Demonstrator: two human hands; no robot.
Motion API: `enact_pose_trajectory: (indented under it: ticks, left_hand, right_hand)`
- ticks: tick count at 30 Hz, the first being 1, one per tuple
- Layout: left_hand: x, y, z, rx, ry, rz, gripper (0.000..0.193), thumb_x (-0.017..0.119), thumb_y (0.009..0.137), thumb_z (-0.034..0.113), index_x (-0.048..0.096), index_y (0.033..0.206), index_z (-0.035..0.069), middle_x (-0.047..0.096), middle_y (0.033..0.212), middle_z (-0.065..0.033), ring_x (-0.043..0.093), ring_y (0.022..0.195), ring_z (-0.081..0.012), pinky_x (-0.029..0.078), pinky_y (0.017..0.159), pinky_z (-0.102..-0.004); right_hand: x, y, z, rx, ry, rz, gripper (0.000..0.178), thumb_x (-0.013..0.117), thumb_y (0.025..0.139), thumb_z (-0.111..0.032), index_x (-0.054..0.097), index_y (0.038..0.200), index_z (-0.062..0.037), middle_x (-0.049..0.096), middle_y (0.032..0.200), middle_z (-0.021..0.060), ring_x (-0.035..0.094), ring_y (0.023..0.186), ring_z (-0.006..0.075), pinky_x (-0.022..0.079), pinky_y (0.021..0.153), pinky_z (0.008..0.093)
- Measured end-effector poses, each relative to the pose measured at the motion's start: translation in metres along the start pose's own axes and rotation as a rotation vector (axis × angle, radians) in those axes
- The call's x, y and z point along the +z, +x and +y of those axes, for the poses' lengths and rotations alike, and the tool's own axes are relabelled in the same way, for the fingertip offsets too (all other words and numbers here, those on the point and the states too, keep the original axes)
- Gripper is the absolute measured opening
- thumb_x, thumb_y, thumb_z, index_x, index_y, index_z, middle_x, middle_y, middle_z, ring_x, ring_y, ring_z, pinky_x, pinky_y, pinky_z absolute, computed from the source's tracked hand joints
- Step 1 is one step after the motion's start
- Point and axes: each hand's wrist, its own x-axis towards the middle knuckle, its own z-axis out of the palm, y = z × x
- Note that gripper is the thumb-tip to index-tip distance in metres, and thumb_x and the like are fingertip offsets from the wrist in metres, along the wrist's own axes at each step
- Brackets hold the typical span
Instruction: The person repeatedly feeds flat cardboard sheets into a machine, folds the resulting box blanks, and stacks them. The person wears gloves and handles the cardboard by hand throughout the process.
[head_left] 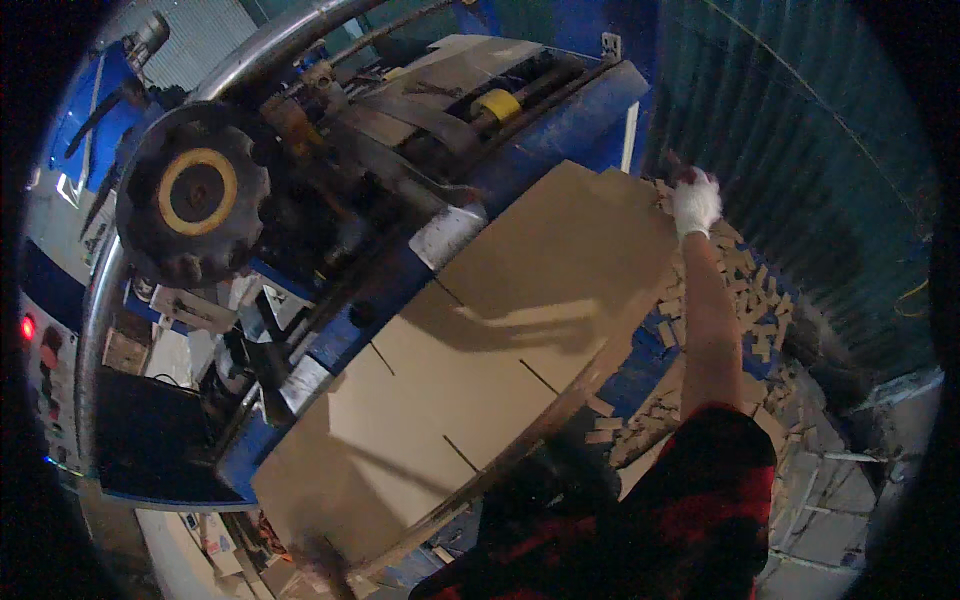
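Note:
A long brown cardboard sheet (480, 350) with several short dark slots lies slantwise in front of a blue machine. My right hand (697, 203), in a white glove with dark fingertips, is at the sheet's far right end, against or just beside its edge. Its fingers are small and blurred, so their grip does not show. At the near left end, my left hand (322, 568) is a dim smear by the sheet's lower edge. Shadow and blur hide its fingers. Shadows fall across the cardboard.
The blue machine (560, 130) carries a black handwheel (197, 195) with a yellow ring and a curved metal pipe (92, 350). Small cardboard offcuts (745, 290) are heaped on the right. Behind them rises a dark corrugated wall (800, 130). A red light (28, 327) glows at the left.

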Motion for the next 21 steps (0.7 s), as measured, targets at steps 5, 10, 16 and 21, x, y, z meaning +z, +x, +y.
enact_pose_trajectory:
  ticks: [5, 10, 16, 21]
  left_hand:
    - [-0.005, 0.01, -0.076, -0.369, 0.047, -0.222, 0.063, 0.051, 0.089, 0.05, 0.049, 0.126, 0.0, 0.052, 0.122, -0.0211, 0.05, 0.11, -0.0364, 0.041, 0.091, -0.044]
    - [0.002, 0.012, -0.107, -0.538, -0.132, -0.491, 0.065, 0.057, 0.086, 0.051, 0.052, 0.122, -0.003, 0.056, 0.114, -0.0231, 0.056, 0.102, -0.0364, 0.044, 0.087, -0.0412]
    - [-0.002, 0.0, -0.12, -0.376, -0.021, -0.298, 0.066, 0.061, 0.078, 0.06, 0.062, 0.115, 0.005, 0.06, 0.109, -0.0194, 0.057, 0.099, -0.0352, 0.043, 0.087, -0.044]
    - [-0.017, -0.002, -0.132, -0.327, -0.056, -0.343, 0.056, 0.072, 0.071, 0.054, 0.065, 0.088, 0.001, 0.056, 0.072, -0.012, 0.053, 0.079, -0.0291, 0.042, 0.075, -0.0417]
  right_hand:
    - [-0.06, -0.036, 0.029, -0.375, -0.381, -0.433, 0.064, 0.061, 0.083, -0.044, 0.042, 0.135, -0.013, 0.035, 0.144, 0.0132, 0.036, 0.129, 0.0385, 0.035, 0.1, 0.0536]
    - [-0.06, -0.081, 0.039, -0.387, -0.286, -0.53, 0.061, 0.062, 0.082, -0.047, 0.049, 0.13, -0.0115, 0.03, 0.148, 0.0137, 0.032, 0.133, 0.0369, 0.031, 0.105, 0.0517]
    - [-0.064, -0.055, 0.036, -0.43, -0.11, -0.619, 0.061, 0.072, 0.076, -0.039, 0.053, 0.125, -0.0071, 0.037, 0.142, 0.0183, 0.035, 0.13, 0.0363, 0.033, 0.105, 0.0439]
    - [-0.063, -0.052, 0.035, -0.517, -0.042, -0.652, 0.056, 0.076, 0.074, -0.028, 0.055, 0.119, -0.0008, 0.044, 0.133, 0.022, 0.039, 0.127, 0.0354, 0.034, 0.104, 0.0394]
